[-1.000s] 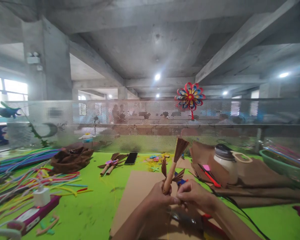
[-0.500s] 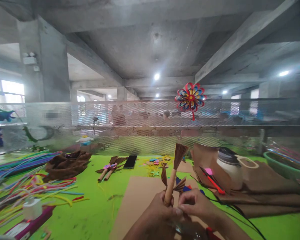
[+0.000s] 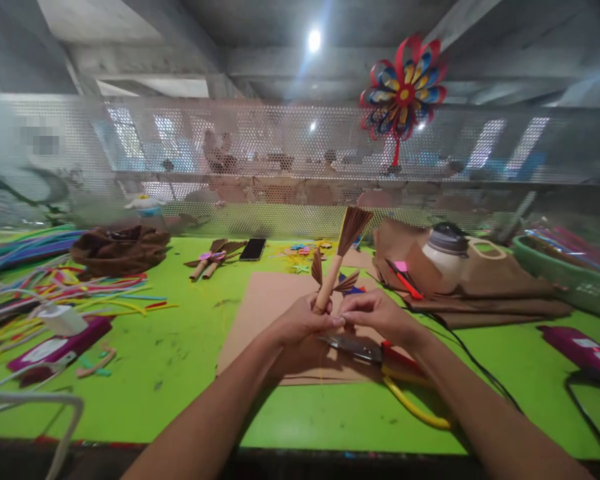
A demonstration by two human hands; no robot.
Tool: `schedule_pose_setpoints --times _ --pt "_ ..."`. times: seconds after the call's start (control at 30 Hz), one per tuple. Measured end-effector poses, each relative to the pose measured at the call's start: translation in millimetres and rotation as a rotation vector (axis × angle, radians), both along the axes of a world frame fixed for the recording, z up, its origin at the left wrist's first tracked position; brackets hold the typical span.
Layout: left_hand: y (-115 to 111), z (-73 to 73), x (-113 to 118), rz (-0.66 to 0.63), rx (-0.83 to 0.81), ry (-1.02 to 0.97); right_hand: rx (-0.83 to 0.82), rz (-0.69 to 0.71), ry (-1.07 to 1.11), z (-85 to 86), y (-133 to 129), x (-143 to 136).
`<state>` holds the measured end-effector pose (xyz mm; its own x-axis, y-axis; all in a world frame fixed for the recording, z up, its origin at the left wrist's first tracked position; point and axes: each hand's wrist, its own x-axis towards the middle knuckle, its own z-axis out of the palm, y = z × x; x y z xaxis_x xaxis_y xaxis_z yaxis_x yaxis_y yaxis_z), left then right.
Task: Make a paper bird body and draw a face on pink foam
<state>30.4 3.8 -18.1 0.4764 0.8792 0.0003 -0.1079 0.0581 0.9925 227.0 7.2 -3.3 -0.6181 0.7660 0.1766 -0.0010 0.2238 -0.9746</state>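
A brown paper tube with a pleated fan top point(image 3: 331, 279) stands tilted in my left hand point(image 3: 300, 322), whose fingers are wrapped round its lower end. Smaller pleated pieces stick out on both sides of the tube. Close beside it, my right hand point(image 3: 377, 315) is pinched near the left fingertips; what it holds, if anything, is too small to make out. Beneath the hands lies a brown cardboard sheet point(image 3: 247, 320). Scissors with red and yellow handles point(image 3: 410, 400) rest on it, partly under my right forearm.
Two similar fan-topped tubes point(image 3: 207, 265) lie beside a black phone point(image 3: 253, 249). Coloured strips point(image 3: 115, 293) and a purple power strip point(image 3: 65, 347) are left. Brown paper point(image 3: 510, 283), a lidded jar point(image 3: 445, 257), a red cutter point(image 3: 407, 283) and a green basket point(image 3: 565, 280) are right.
The view has tilted down, so the table, scissors and forearms show more fully. My left hand still holds the tube, and my right hand remains close to it.
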Motion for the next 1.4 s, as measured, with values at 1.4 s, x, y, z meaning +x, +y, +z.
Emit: schedule_pose_setpoints --times 1.4 --pt "18 41.2 -58 0.464 -0.009 -0.021 0.054 -0.488 -0.14 -10.2 31 13"
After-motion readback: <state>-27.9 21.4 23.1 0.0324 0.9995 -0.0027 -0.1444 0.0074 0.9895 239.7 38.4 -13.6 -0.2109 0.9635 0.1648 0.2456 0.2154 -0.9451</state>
